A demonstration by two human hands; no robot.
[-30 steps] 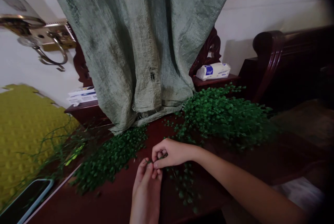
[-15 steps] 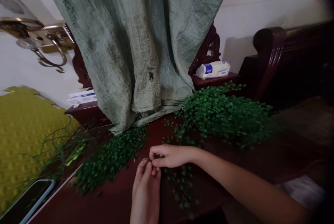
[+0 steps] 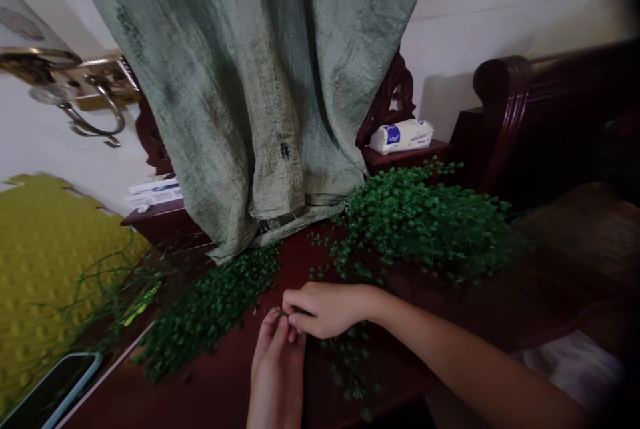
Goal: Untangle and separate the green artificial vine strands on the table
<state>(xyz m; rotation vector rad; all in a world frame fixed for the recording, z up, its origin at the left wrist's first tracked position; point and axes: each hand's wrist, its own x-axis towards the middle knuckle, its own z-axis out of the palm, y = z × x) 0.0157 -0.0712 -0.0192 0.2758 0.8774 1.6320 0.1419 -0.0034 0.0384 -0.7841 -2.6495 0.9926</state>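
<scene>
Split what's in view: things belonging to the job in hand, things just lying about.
In the job, apparently:
left hand
right hand
green piece at their fingertips
bushy green sprigs at right
green pile at left

Just lying about, seemingly:
phone
wrapped tissue pack
white packets
draped woven sacking

Nothing can be read for certain. The white packet (image 3: 413,137) on the wooden ledge (image 3: 438,151) at right bears a blue patch (image 3: 393,135) with pale lettering — too small and blurred to make out — and faint print beside it. The white pack (image 3: 155,193) on the other ledge (image 3: 167,222), at left, carries small print, equally illegible.
</scene>
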